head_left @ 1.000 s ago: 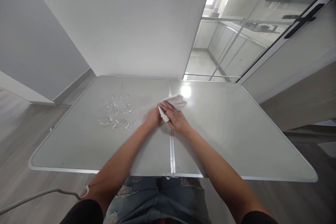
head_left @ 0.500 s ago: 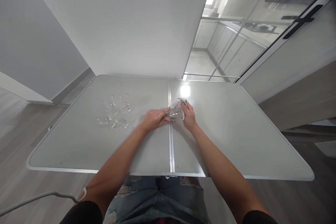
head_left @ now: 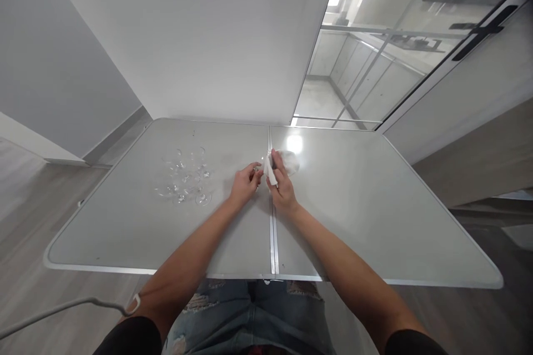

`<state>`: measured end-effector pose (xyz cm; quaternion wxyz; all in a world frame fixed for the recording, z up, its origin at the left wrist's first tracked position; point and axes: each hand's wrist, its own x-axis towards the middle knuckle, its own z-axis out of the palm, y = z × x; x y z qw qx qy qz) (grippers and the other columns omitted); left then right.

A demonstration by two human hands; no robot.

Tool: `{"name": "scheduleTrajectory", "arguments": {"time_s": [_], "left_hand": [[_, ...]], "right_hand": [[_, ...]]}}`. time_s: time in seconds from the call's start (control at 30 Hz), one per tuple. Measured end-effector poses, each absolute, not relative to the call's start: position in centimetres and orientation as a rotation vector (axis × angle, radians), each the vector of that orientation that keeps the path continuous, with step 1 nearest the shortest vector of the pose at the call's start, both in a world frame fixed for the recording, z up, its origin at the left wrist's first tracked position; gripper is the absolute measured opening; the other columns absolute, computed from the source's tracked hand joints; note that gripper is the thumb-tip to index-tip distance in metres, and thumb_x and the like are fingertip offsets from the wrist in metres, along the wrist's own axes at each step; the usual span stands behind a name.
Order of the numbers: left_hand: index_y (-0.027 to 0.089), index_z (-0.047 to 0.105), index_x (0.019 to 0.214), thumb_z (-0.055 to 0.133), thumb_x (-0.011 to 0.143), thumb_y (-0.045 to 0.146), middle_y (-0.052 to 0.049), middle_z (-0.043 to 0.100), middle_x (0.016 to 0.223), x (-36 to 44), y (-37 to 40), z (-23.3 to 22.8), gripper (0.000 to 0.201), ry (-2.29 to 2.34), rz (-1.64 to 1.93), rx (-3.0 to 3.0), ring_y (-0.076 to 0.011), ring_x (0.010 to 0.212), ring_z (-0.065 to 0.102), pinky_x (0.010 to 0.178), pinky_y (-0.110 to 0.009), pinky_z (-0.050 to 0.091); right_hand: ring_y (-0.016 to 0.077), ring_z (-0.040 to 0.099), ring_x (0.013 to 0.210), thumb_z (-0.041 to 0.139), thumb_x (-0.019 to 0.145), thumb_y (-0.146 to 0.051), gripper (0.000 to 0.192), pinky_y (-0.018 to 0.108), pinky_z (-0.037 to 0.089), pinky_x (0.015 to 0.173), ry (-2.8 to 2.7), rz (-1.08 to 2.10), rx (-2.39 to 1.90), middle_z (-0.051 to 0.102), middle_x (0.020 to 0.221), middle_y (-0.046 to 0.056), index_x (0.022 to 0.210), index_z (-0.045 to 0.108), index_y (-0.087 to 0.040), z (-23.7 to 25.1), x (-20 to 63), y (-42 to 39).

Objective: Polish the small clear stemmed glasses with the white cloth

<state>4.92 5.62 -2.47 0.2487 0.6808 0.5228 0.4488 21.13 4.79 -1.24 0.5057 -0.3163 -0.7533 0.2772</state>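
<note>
A clear wine glass (head_left: 291, 162) is held sideways above the middle of the table, its bowl pointing right. My left hand (head_left: 245, 183) pinches it at the foot end, where the fingers partly cover it. Wrapped around its stem, a crumpled white cloth or tissue (head_left: 270, 171) is gripped by my right hand (head_left: 283, 186). To the left, several clear stemmed glasses (head_left: 183, 177) stand close together, faint against the pale surface.
The pale table (head_left: 353, 222) has a metal seam down its middle and a light rim. Behind it rises a white wall (head_left: 208, 39), with a glass-paned door (head_left: 353, 72) at the right. A grey cable (head_left: 70, 306) crosses the lower left.
My right hand has moved left with the cloth, from the bowl's rim to the stem beside my left hand. The glass bowl now shows beyond my right hand.
</note>
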Motion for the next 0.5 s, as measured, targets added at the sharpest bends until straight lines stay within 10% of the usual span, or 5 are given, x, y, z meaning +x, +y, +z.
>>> {"name": "scheduleTrajectory", "arguments": {"time_s": [0.17, 0.27, 0.4, 0.5], "left_hand": [[0.013, 0.072, 0.085, 0.061, 0.082, 0.024, -0.011, 0.071, 0.073, 4.7, 5.7, -2.8, 0.016, 1.608, 0.777, 2.324, -0.0217, 0.066, 0.065, 0.060, -0.029, 0.044], [0.013, 0.073, 0.099, 0.059, 0.089, 0.032, -0.012, 0.073, 0.076, 4.6, 5.4, -2.7, 0.026, 1.612, 0.656, 2.541, -0.0225, 0.068, 0.068, 0.059, -0.028, 0.044], [0.018, 0.066, 0.126, 0.056, 0.096, 0.045, -0.009, 0.074, 0.081, 4.2, 5.0, -2.7, 0.042, 1.405, 0.782, 2.775, -0.0194, 0.071, 0.069, 0.060, -0.026, 0.044], [0.018, 0.067, 0.126, 0.056, 0.096, 0.048, -0.007, 0.074, 0.077, 3.9, 4.9, -2.9, 0.044, 1.308, 0.892, 2.829, -0.0173, 0.069, 0.069, 0.059, -0.026, 0.043]], "right_hand": [[0.0267, 0.036, 0.148, 0.044, 0.096, -0.020, 0.023, 0.048, 0.039, 0.115, -2.250, 0.212, -0.745, 0.055, 0.149, 0.010, 0.104, 0.065, -0.020, -0.2, 21.9, 5.5], [0.0288, 0.056, 0.123, 0.047, 0.093, -0.022, 0.019, 0.043, 0.047, 0.098, -2.203, 0.179, -0.937, 0.069, 0.121, 0.013, 0.103, 0.063, -0.019, -0.1, 22.6, 5.8], [0.0199, 0.052, 0.069, 0.043, 0.098, -0.032, 0.023, 0.032, 0.043, 0.068, -1.860, 0.447, -1.223, 0.056, 0.067, 0.002, 0.080, 0.055, -0.023, -0.3, 23.3, 6.3], [0.0154, 0.045, 0.061, 0.047, 0.098, -0.042, 0.030, 0.028, 0.039, 0.062, -1.521, 0.853, -1.161, 0.049, 0.063, -0.002, 0.075, 0.053, -0.023, -0.4, 23.5, 6.9]]}}
